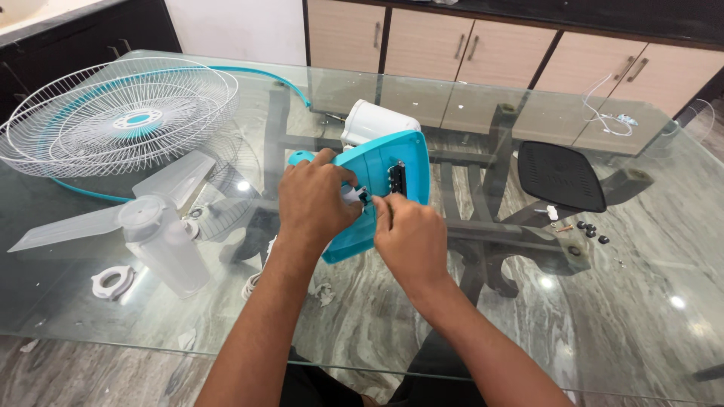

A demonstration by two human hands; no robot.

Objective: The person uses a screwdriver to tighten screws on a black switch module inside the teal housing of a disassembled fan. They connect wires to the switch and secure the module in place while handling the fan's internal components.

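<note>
A teal fan base panel (381,169) with a black switch block stands tilted near the middle of a glass table (618,301). Behind it sits the white motor housing (373,120). My left hand (317,200) grips the panel's left side, fingers pinching a small white-and-black part (354,194) at the panel's face. My right hand (407,234) meets it from the right, fingertips closed on the same small part beside the switch block.
A white wire fan guard (113,117) with a teal rim lies at the far left. Translucent fan blades (162,226) and a white ring (113,280) lie at the front left. A black cover plate (562,175), small screws (588,228) and a white cable (603,113) lie to the right.
</note>
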